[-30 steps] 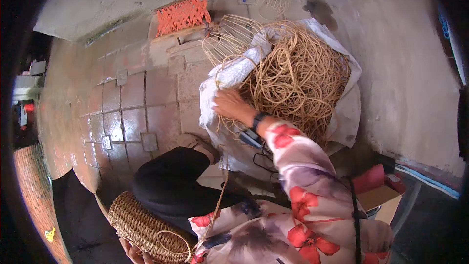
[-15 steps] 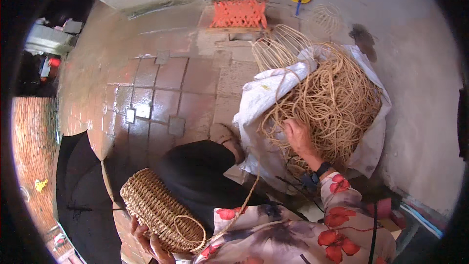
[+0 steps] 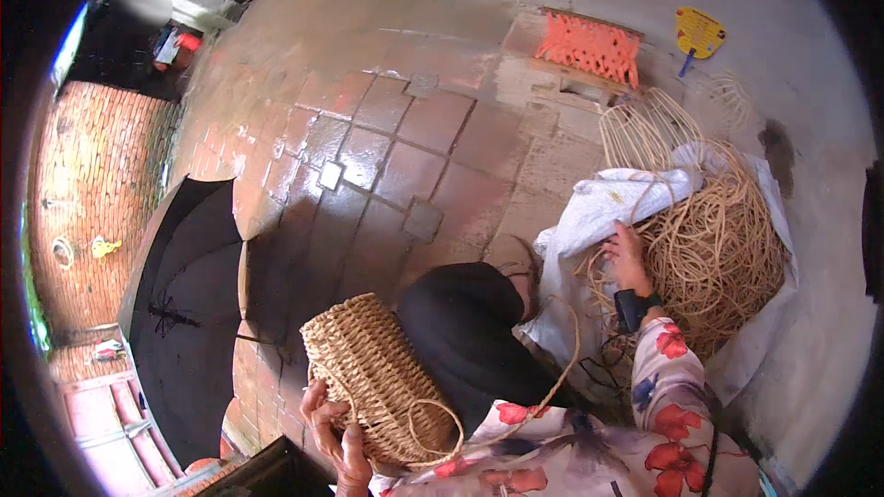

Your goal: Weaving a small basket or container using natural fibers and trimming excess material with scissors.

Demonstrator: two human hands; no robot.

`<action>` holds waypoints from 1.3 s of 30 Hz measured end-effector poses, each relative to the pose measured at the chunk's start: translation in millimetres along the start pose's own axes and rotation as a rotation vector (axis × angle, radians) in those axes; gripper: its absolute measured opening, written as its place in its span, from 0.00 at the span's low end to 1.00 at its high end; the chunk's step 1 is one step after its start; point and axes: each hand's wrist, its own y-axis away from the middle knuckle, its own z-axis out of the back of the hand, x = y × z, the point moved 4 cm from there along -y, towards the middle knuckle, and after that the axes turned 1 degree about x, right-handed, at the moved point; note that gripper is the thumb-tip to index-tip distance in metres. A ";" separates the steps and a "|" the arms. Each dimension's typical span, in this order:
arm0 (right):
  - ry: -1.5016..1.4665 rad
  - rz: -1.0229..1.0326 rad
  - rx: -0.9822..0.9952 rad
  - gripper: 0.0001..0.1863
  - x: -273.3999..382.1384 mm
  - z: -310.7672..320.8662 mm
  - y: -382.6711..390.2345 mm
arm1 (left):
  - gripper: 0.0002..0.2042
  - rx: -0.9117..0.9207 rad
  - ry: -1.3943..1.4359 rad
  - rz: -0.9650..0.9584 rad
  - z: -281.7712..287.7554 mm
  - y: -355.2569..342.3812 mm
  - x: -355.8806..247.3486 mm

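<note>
A woven straw basket (image 3: 378,364) lies tilted against my dark-trousered leg, its open rim toward my body. My left hand (image 3: 336,433) grips its side from the lower left, thumb and fingers around the wall. A single strand of twisted straw cord (image 3: 543,405) loops at the basket's rim and rises toward the sack. My right hand (image 3: 628,260) is at the near left edge of a heap of tan cord (image 3: 723,253), fingers apart over the strands. A white woven sack (image 3: 589,212), its mouth folded down, holds the heap.
Behind the sack lie a wire-like cane frame (image 3: 645,133) and a low stool with orange webbing (image 3: 589,46). A yellow hand fan (image 3: 700,32) is by the wall. On the left stands an open black umbrella (image 3: 184,313), with wet floor tiles (image 3: 396,175) beyond.
The view has swung left, so everything sits farther right and the umbrella shows more. My right hand's fingers have spread at the heap's edge; my left still holds the basket.
</note>
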 end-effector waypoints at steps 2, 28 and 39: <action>0.000 0.003 0.045 0.19 0.3 8.4 -4.6 | 0.15 0.000 0.012 -0.014 0.1 -0.8 0.7; -0.378 0.138 -0.139 0.21 32.8 103.8 48.0 | 0.15 0.129 -0.122 -0.468 -4.3 0.0 0.6; -0.158 0.495 0.282 0.17 46.7 6.7 43.6 | 0.28 0.109 -0.175 -0.499 -5.2 -1.7 9.6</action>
